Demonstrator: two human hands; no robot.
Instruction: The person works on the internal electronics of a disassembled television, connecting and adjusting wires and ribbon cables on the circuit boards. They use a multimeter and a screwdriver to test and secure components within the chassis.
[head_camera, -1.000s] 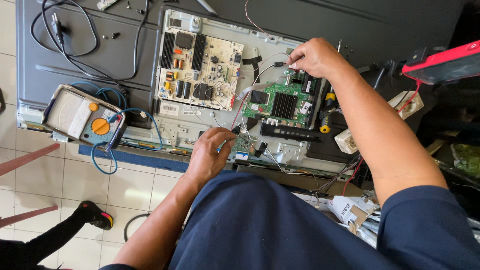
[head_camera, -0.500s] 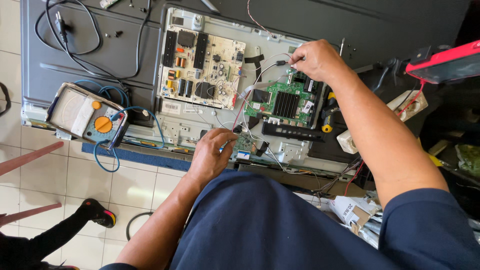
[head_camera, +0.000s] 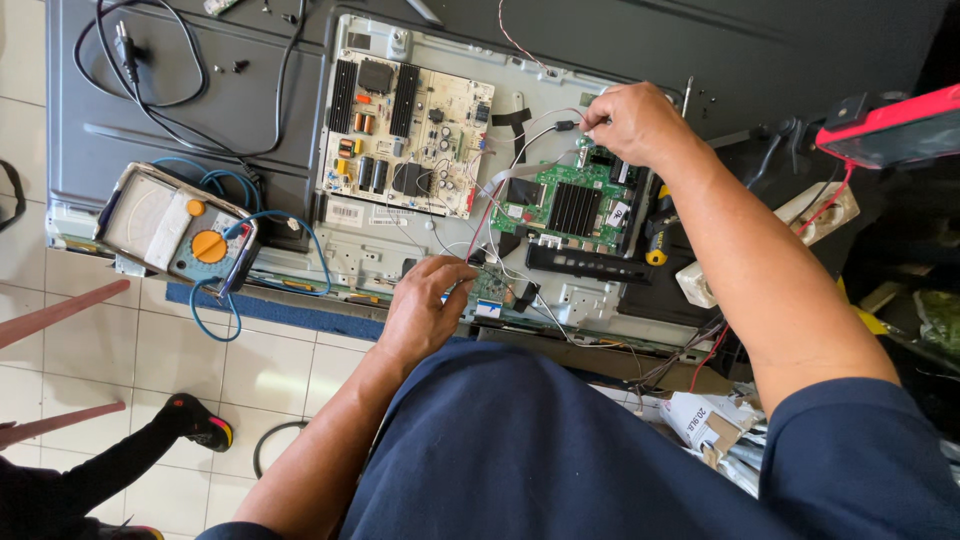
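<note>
An opened dark flat-panel television back lies over pale floor tiles. The right hand pinches a thin probe wire at the green circuit board; the left hand, shifted slightly since earlier, has its fingers curled on a small connector strip at the lower edge.

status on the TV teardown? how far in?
Done: back cover off, power board and green main board exposed. In hand: left hand at the small board on the lower edge, right hand holds a probe on the main board. Left: boards still mounted, meter alongside.
</note>
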